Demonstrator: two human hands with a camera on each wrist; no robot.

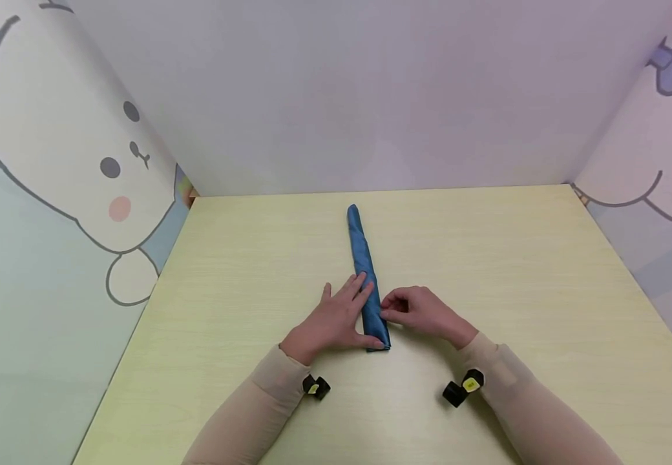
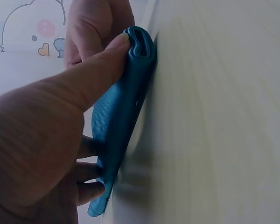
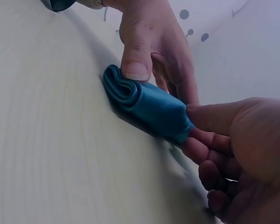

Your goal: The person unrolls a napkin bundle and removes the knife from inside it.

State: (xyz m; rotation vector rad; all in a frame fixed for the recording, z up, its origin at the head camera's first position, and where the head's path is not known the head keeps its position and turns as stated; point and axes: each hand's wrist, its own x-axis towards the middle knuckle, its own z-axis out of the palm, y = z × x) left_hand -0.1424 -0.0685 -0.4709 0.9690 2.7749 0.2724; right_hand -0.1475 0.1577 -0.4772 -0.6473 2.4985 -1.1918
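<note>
A shiny blue cloth (image 1: 360, 248), rolled and flattened into a long narrow strip, lies on the table pointing away from me. My left hand (image 1: 333, 320) rests on its near half, fingers spread across it and thumb on the near end. Layered folds show at that end of the cloth (image 2: 141, 44) in the left wrist view. On the right side, my right hand (image 1: 423, 311) pinches the cloth's edge between thumb and index finger; the right wrist view shows this pinch on the cloth (image 3: 154, 107) close up. Its other fingers are curled.
The pale wooden table (image 1: 243, 258) meets a plain light wall (image 1: 336, 97) at the back. Side panels with cartoon animals stand left and right. A small black wrist device (image 1: 316, 387) sits on the left wrist, and another black device (image 1: 462, 387) on the right.
</note>
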